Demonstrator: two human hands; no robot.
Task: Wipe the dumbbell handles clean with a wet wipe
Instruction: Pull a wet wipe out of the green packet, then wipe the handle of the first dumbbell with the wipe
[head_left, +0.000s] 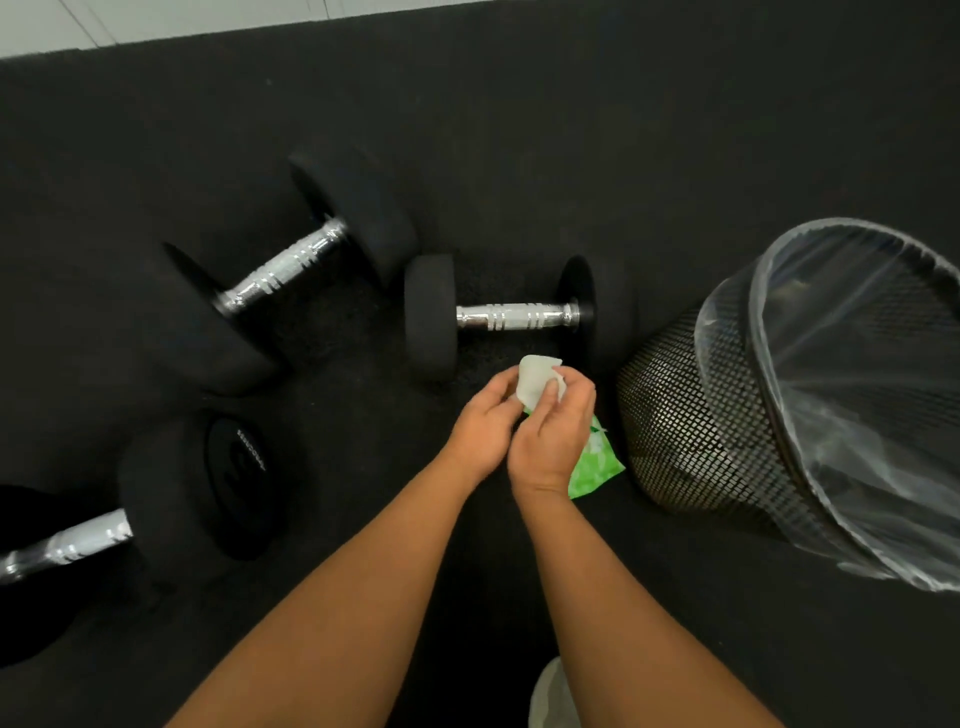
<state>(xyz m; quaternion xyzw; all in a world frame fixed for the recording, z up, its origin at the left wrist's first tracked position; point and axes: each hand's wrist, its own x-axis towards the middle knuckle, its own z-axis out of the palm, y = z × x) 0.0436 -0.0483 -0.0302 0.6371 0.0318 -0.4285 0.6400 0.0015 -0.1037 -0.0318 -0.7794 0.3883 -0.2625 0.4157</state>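
you are holding the wet wipe (535, 382) with both hands, above the floor and just in front of the nearest dumbbell (517, 317). your left grip (483, 431) is pinching its left edge and your right grip (550, 436) is curling round its right side. the wipe is bunched and sticking up past your fingertips, not touching any handle.

the nearest dumbbell is lying with its long axis running left to right across the view, chrome handle level. the second dumbbell (285, 267) is lying on a diagonal, its handle pointing from lower left to upper right. the third dumbbell (67, 543) is sitting at the lower left, its handle tilting up to the right. its left end is running out of the frame and the lettering on its end plate is too blurred to read.

the green wipe pack (597, 462) is lying on the floor under your right wrist, mostly hidden. the black mesh bin (675, 415) is standing just right of it, looking tilted in the wide lens, with a clear liner (857, 364) folding over its rim and the right edge cutting it off. a pale shape (553, 696) at the bottom edge is too cropped to identify.

everything is resting on black rubber floor (519, 130). a pale strip (52, 21) is showing along the top left edge.
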